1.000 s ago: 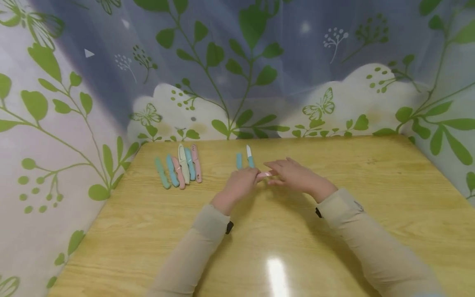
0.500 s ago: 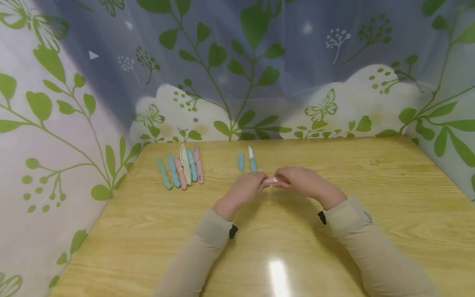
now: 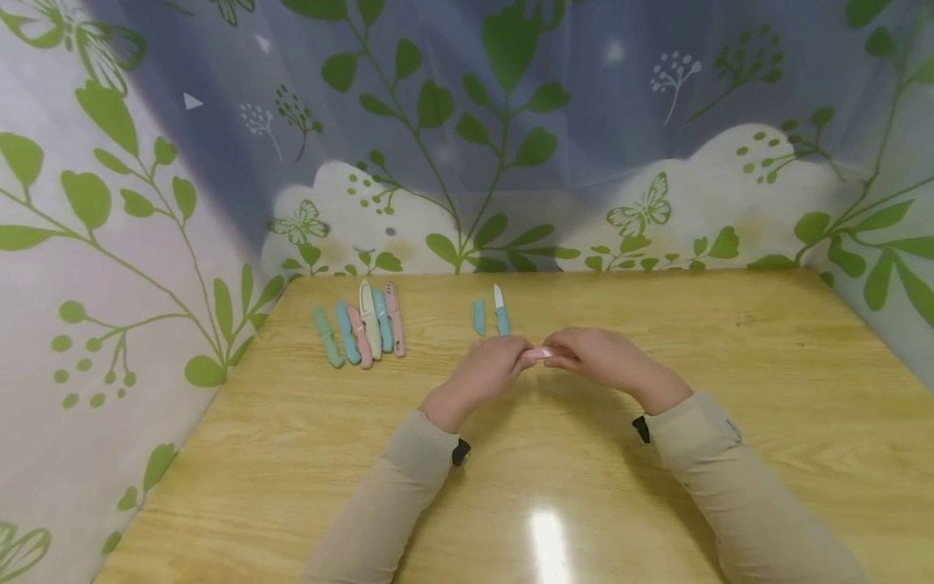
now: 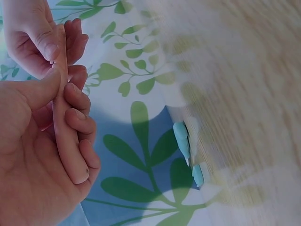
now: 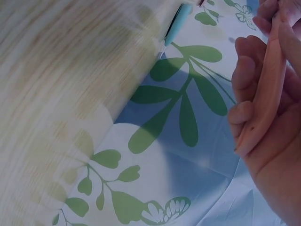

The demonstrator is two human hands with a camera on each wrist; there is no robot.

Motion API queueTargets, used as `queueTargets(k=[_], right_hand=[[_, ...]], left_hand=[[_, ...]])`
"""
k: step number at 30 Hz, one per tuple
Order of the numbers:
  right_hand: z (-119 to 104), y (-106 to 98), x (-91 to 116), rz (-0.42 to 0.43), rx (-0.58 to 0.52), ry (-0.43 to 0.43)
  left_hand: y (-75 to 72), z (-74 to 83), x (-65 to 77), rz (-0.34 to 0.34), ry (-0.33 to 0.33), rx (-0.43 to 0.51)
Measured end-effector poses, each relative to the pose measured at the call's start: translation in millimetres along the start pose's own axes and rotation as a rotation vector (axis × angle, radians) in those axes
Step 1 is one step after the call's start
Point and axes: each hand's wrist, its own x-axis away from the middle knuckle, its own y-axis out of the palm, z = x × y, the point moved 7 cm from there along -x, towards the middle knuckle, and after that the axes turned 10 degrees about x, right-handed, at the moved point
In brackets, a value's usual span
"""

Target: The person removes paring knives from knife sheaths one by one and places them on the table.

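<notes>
Head view: wooden surface [image 3: 255, 487] below; left hand [image 3: 477, 371] and right hand [image 3: 609, 358] each grasping one end of a pink knife [image 3: 535, 354] between them, probably for opposed leverage. Beyond, blue knife [image 3: 502, 318] lies blade bare, blue sheath [image 3: 478, 318] just beside, presumably as a pair.

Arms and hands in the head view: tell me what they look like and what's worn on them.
The left sleeve and right sleeve are long, plain beige and creased. A small black piece shows at the left cuff and right cuff. The left hand and right hand are gloveless.
</notes>
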Motion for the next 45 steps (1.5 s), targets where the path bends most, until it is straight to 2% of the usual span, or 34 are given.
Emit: queueTargets(k=[5, 10, 17, 29, 45], right_hand=[[2, -3, 0, 0.006, 0.028, -0.018], [6, 0, 2, -0.005, 0.013, 0.001], [6, 2, 3, 0.026, 0.013, 0.006], [10, 9, 1, 0.009, -0.03, 0.023], [11, 7, 2, 0.012, -0.066, -0.012]], left_hand=[[-1.3, 0.5, -1.6, 0.001, -0.002, -0.002], [1.2, 2.0, -2.7, -0.014, -0.002, 0.009], [1.0, 0.9, -1.9, -0.003, 0.018, 0.003], [1.6, -0.4, -0.5, -0.026, 0.0, 0.027], [3.3, -1.7, -2.1, -0.052, -0.001, 0.037]])
